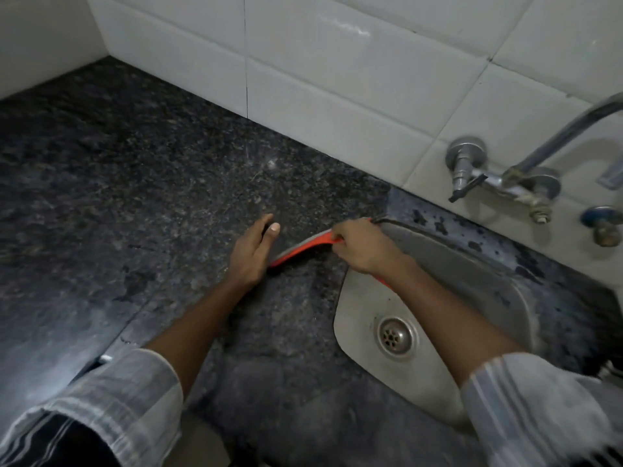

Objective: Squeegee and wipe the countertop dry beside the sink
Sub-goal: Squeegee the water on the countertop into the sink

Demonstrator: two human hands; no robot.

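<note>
An orange and grey squeegee lies low on the dark speckled granite countertop, just left of the steel sink. My right hand is closed around its right part, at the sink's upper left corner. My left hand rests flat beside the squeegee's left end, fingers together and pointing away from me, touching or nearly touching the blade. The blade's far right end is hidden under my right hand.
White wall tiles back the counter. A chrome tap with a curved spout and a second valve stand on the wall above the sink. The drain sits in the sink bottom. Dark wet blotches mark the counter behind the sink.
</note>
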